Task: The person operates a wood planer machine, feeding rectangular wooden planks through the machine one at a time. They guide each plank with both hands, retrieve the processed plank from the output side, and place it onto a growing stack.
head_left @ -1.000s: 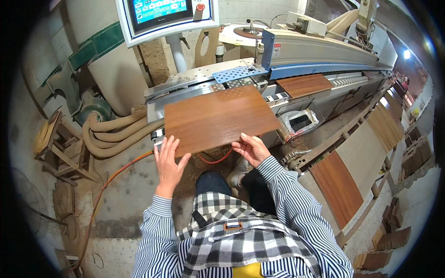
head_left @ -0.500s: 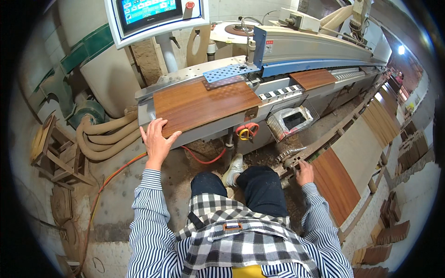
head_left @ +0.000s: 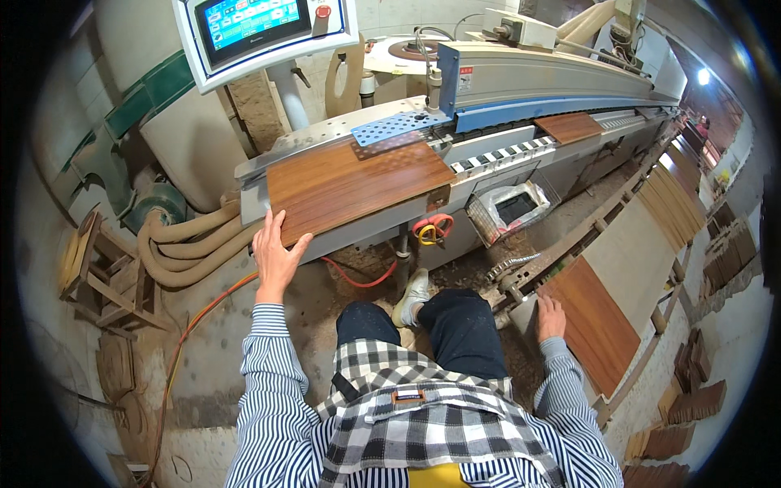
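A brown wood-grain panel (head_left: 358,191) lies flat on the near end of a long machine, its far edge partly under a blue perforated plate (head_left: 399,124). My left hand (head_left: 277,259) touches its near left corner, fingers up and thumb spread away. At my right, another brown panel (head_left: 592,325) lies on a low roller rack. My right hand (head_left: 551,318) rests at this panel's left edge with the fingers stretched forward; their tips are hard to make out. A smaller-looking brown panel (head_left: 569,128) sits farther down the machine beside a blue rail.
A control screen (head_left: 259,28) stands at the back left. Red and yellow handled scissors (head_left: 433,229) hang on the machine's front, near a wire basket (head_left: 514,208). Thick hoses (head_left: 191,248) and a wooden stool (head_left: 102,281) are at left. Stacked boards (head_left: 671,199) lie on the right.
My right hand has moved right and slightly nearer me, to the rack panel's edge. The far panel has travelled farther along the machine. My left hand stays at its panel's corner.
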Demonstrator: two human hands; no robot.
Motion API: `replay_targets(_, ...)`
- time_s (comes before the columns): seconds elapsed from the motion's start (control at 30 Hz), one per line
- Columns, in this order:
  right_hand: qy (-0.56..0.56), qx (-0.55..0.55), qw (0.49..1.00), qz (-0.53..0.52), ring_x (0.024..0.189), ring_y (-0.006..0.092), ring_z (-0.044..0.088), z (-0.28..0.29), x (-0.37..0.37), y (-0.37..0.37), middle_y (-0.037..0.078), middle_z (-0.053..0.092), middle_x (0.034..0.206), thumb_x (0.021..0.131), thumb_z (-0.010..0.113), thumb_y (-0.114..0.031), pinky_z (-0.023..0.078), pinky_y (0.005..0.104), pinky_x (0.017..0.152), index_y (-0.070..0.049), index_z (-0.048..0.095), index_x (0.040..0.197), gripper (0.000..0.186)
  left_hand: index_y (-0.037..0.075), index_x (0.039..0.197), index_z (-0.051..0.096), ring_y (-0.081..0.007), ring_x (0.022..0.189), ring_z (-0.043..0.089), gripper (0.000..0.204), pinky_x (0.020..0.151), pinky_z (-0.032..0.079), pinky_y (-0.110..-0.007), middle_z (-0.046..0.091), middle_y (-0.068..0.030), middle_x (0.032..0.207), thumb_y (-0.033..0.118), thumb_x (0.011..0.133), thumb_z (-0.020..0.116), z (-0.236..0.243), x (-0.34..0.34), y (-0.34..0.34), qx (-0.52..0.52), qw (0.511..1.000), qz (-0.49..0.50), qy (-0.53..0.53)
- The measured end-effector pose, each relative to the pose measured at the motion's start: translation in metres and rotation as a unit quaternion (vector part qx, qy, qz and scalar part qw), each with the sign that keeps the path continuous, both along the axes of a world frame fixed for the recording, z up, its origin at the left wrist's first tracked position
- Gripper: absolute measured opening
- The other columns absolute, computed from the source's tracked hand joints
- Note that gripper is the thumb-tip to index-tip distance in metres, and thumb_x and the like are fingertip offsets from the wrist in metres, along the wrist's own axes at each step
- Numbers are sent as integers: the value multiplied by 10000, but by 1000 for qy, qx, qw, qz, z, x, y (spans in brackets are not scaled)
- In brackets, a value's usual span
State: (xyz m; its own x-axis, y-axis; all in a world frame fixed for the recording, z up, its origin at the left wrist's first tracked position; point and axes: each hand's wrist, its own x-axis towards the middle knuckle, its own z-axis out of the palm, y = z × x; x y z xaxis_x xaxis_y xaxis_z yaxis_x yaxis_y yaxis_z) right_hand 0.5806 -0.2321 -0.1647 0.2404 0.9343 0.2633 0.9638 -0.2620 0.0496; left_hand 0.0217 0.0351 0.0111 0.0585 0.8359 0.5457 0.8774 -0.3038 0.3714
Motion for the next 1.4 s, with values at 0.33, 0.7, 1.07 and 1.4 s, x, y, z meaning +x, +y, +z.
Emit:
replay_targets(0.33, 330, 197, 914, -127, 962, 282, 631, -7, -73, -107, 125, 678, 1049, 848, 676, -136, 519, 406, 861, -11, 648, 1066, 253, 73, 1342, 519, -400, 1281, 417, 705, 1099, 293, -463, 422, -208, 1467, 491, 807, 709, 1, 4, -1, -4, 1000, -1, -2)
replay_targets(0.7, 751, 450, 299, -379, 842, 170, 691, -57, 8, -154, 58, 712, 933, 861, 711, -458, 574, 307, 757, -67, 589, 997, 431, 65, 1334, 525, -394, 1275, 425, 701, 1098, 296, -459, 428, -219, 1457, 491, 807, 706, -1, 2, 1, 3, 1000, -9, -7)
replay_targets(1.07, 715, 545, 261, -351, 1146, 295, 526, -52, -13, -170, 193, 509, 1330, 819, 702, -538, 438, 399, 1017, -42, 431, 1369, 790, 67, 1360, 492, -402, 1290, 424, 687, 1101, 303, -460, 425, -228, 1457, 443, 826, 705, 3, -7, -3, -18, 999, -36, -25)
replay_targets(1.4, 689, 556, 279, -373, 1263, 340, 450, -37, -25, -166, 226, 448, 1393, 820, 695, -545, 392, 425, 1069, -12, 366, 1417, 866, 72, 1370, 483, -374, 1288, 452, 580, 1098, 322, -446, 456, -204, 1443, 338, 887, 664, 6, -24, -8, -29, 995, -88, -32)
